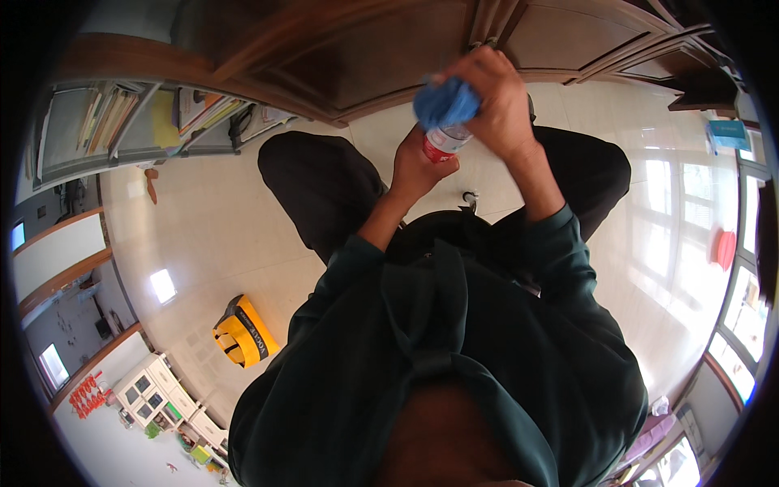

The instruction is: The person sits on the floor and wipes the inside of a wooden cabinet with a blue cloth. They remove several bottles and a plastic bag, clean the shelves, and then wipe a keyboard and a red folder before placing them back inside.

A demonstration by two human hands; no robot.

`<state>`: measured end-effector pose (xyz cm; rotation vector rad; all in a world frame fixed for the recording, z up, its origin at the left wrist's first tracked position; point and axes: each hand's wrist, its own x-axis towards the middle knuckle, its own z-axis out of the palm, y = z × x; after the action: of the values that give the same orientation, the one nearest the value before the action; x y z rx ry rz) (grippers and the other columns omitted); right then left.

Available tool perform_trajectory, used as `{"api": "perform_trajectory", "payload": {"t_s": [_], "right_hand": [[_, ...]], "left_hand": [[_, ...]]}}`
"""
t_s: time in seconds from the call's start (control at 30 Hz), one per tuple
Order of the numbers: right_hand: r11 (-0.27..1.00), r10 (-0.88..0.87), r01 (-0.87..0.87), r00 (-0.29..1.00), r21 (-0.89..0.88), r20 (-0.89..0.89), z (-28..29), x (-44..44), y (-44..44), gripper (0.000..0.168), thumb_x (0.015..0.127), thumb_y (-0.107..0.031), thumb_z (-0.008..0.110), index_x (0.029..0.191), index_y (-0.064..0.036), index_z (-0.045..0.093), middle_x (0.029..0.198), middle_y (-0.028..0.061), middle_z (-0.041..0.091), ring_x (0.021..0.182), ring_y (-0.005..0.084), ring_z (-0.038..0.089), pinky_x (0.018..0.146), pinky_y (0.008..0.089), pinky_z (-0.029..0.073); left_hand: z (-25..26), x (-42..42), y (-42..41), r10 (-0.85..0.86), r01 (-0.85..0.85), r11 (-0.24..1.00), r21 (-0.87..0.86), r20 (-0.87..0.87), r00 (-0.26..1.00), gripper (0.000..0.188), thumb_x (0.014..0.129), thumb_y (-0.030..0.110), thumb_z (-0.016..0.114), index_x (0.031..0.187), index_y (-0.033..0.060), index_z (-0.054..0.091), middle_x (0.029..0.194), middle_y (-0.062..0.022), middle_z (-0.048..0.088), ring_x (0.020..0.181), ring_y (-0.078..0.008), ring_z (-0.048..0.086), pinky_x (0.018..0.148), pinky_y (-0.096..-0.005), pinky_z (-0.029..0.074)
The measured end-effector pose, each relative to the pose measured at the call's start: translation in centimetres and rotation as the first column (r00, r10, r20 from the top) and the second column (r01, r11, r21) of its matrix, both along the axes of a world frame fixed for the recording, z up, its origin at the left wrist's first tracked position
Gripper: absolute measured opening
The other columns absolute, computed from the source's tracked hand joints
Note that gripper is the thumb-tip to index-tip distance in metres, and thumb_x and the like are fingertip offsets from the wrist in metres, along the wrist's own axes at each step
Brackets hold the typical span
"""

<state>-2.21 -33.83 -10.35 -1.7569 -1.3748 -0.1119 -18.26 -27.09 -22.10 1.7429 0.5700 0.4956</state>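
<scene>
My left hand (420, 159) is wrapped around the lower part of a clear plastic bottle (447, 141) with a red and white label that bears writing. Over the bottle's top is a crumpled blue cloth (446, 103), gripped by my right hand (496, 100). The right hand and the cloth are blurred. The cloth hides the bottle's neck, so whether a cap is on it cannot be told. Both hands are above the gap between my knees, in front of a brown wooden cabinet (377, 55).
Left of the cabinet stands a shelf (131, 146) of books and papers. On the tiled floor (207, 237) lies a yellow bag (246, 332) with a black band. A red round object (725, 249) is near the windows at right, and a blue box (729, 134) is at upper right.
</scene>
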Motion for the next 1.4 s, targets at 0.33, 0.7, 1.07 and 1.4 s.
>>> {"api": "perform_trajectory", "payload": {"t_s": [0.33, 0.7, 1.07, 1.4], "right_hand": [[0.788, 0.565, -0.375, 0.124, 0.488, -0.816, 2.8, 3.3, 2.2, 0.049, 0.101, -0.042, 0.043, 0.11, 0.0, 0.066, 0.097, 0.0161, 0.071, 0.089, 0.0228, 0.07, 0.081, 0.0307, 0.057], [0.912, 0.41, -0.171, 0.324, 0.373, -0.853, -2.9, -4.5, -1.1, 0.056, 0.1, -0.034, 0.056, 0.143, -0.002, 0.041, 0.128, 0.0069, 0.055, 0.118, 0.0168, 0.051, 0.104, 0.0337, 0.041], [0.778, 0.613, -0.197, 0.03, 0.596, -0.79, 1.6, -0.2, 0.3, 0.066, 0.095, -0.053, 0.056, 0.132, 0.0, 0.052, 0.123, 0.0162, 0.064, 0.111, 0.0237, 0.062, 0.097, 0.0364, 0.05], [0.862, 0.497, -0.248, 0.238, 0.443, -0.834, 2.4, -1.8, -1.1, 0.057, 0.077, -0.025, 0.078, 0.124, -0.002, 0.055, 0.108, 0.0075, 0.063, 0.1, 0.0179, 0.061, 0.09, 0.0319, 0.05]], "left_hand": [[4.5, 0.1, 0.2, -0.088, 0.094, 0.989, -0.113, 0.059, 0.994, 0.055, 0.067, 0.018, 0.082, 0.11, -0.001, 0.054, 0.093, -0.0117, 0.067, 0.083, -0.0228, 0.066, 0.078, -0.0357, 0.053], [8.1, -0.7, 0.5, -0.07, 0.171, 0.866, -0.469, 0.225, 0.972, 0.057, 0.072, 0.015, 0.084, 0.118, 0.0008, 0.054, 0.101, -0.0045, 0.065, 0.089, -0.0116, 0.063, 0.076, -0.0254, 0.053], [10.1, 1.1, 0.0, -0.279, 0.362, 0.844, -0.396, 0.253, 0.926, 0.056, 0.071, 0.015, 0.08, 0.119, 0.0012, 0.054, 0.102, -0.0058, 0.065, 0.09, -0.013, 0.064, 0.077, -0.0282, 0.053], [10.5, 0.0, 1.4, -0.351, 0.393, 0.709, -0.585, 0.19, 0.917, 0.057, 0.07, 0.015, 0.08, 0.12, 0.0019, 0.056, 0.106, -0.0066, 0.065, 0.099, -0.0169, 0.064, 0.089, -0.0323, 0.053]]}}
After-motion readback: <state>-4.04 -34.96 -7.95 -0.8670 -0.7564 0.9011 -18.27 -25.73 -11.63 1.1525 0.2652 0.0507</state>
